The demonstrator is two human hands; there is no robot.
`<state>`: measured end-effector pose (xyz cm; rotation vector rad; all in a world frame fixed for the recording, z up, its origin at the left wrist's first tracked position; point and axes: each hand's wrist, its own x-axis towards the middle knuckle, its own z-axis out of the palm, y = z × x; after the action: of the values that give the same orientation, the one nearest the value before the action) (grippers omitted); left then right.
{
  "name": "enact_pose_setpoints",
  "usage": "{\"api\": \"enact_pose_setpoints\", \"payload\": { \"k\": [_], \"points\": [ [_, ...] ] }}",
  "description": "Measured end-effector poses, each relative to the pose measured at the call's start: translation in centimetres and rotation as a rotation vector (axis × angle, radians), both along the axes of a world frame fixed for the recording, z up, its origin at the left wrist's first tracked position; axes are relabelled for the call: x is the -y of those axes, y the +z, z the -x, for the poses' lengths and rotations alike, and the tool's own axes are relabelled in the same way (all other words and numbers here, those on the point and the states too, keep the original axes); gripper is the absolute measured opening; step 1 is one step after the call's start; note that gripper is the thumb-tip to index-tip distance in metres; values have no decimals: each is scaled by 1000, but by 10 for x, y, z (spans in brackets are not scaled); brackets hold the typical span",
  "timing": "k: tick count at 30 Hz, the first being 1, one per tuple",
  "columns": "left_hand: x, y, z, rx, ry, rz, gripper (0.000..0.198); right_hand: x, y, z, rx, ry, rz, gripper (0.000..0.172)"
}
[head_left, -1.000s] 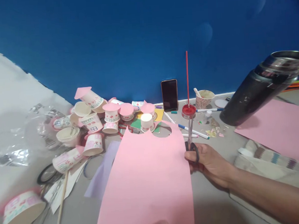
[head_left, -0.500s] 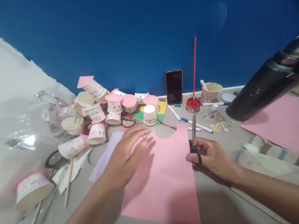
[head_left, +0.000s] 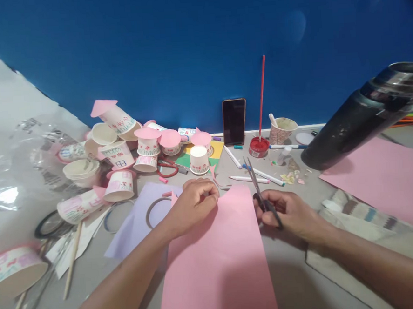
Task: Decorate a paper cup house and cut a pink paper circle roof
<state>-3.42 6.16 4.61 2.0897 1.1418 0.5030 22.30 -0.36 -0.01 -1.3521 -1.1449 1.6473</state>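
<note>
We log the left hand (head_left: 194, 203), fingers curled, on the far corner of the pink sheet (head_left: 222, 265). The right hand (head_left: 292, 213) grips scissors (head_left: 261, 194) at the sheet's 2 o'clock edge, blades aimed at 11 o'clock. Paper cups (head_left: 119, 186) lie piled at 10 o'clock.

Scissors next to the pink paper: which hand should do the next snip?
Probably the right. The right hand holds the scissors, blades slightly apart, just beside the far right corner of the pink paper. The left hand grips the paper's far edge and looks busy steadying it.
</note>
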Motion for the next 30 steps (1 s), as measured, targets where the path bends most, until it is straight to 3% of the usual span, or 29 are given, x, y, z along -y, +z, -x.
{"api": "enact_pose_setpoints", "payload": {
  "k": [4,9,15,30],
  "points": [
    [-3,5,9,22,17,6,22,-7,13,-30,6,233,-24,67],
    [-4,13,19,-6,131,-93,24,-8,17,-39,-13,424,58,73],
    [0,14,20,-66,182,-127,24,0,5,-26,-48,379,77,74],
    [1,8,15,-27,178,-126,23,3,-3,-13,47,372,62,73]
  ]
}}
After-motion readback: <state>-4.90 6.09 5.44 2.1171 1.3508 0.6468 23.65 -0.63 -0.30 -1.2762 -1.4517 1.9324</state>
